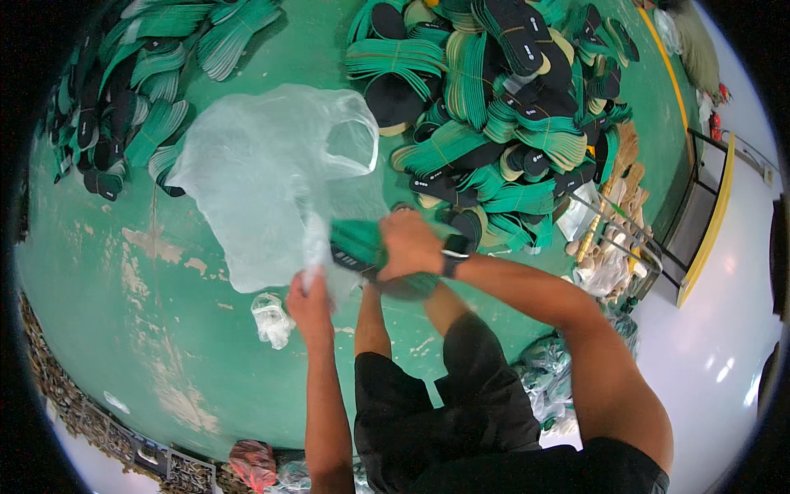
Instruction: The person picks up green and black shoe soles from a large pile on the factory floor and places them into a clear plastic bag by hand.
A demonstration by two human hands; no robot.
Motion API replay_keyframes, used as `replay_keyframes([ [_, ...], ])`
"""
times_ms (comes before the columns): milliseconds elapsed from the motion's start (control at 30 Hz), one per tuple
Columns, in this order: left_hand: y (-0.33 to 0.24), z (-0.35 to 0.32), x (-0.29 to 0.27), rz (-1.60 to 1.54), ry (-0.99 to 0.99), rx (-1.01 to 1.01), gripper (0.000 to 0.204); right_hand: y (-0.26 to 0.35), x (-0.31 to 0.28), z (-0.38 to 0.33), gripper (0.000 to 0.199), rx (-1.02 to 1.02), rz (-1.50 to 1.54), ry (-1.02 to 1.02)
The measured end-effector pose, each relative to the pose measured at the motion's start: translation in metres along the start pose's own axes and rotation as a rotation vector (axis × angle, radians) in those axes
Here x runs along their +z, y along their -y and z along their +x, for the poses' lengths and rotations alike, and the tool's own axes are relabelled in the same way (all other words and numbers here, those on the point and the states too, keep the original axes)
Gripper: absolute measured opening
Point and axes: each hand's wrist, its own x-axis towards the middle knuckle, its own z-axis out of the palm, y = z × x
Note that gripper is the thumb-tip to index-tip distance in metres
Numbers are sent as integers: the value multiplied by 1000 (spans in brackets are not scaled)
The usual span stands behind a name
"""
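A large translucent white plastic bag (247, 181) spreads out ahead of me, its handle loop at the upper right. My left hand (310, 300) is closed on the gathered near edge of the bag. A bundle of green and black insoles (358, 244) is gripped in my right hand (409, 244), which wears a dark watch at the wrist. The bundle's left end lies against the bag's edge; whether it is inside the bag I cannot tell. Some blur shows around the bundle.
Big heaps of banded insoles (469, 148) and more insole bundles (148, 74) lie on the green floor (107, 272). A crumpled white bag (272, 319) rests near my left hand. To the right stand a metal-framed cart (625, 235) and a yellow-edged rail (709, 222). Filled bags (551, 379) sit behind my right side.
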Motion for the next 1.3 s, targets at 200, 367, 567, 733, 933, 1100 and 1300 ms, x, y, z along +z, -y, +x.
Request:
replay_keyframes([
  [200, 41, -78, -77, 191, 28, 262, 33, 59, -12, 67, 75, 295, 110, -387],
  [367, 112, -96, -128, 35, -391, 272, 25, 98, -8, 54, 82, 285, 524, -470],
  [567, 62, -87, -110, -494, -395, 74, 23, 145, 16, 19, 78, 68, -70, -10],
  [733, 81, -84, -131, -253, -206, 241, 21, 156, 71, 2, 45, -309, -210, 2],
  [933, 102, -99, -165, -79, -109, 191, 21, 183, 78, 72, 30, -267, -190, 44],
  [1100, 78, -75, -125, -255, 6, 3, 24, 79, 89, 147, 17, -365, -227, 222],
  [1300, 11, -42, -132, -304, -285, -58, 32, 144, -18, 101, 29, -679, 122, 7],
])
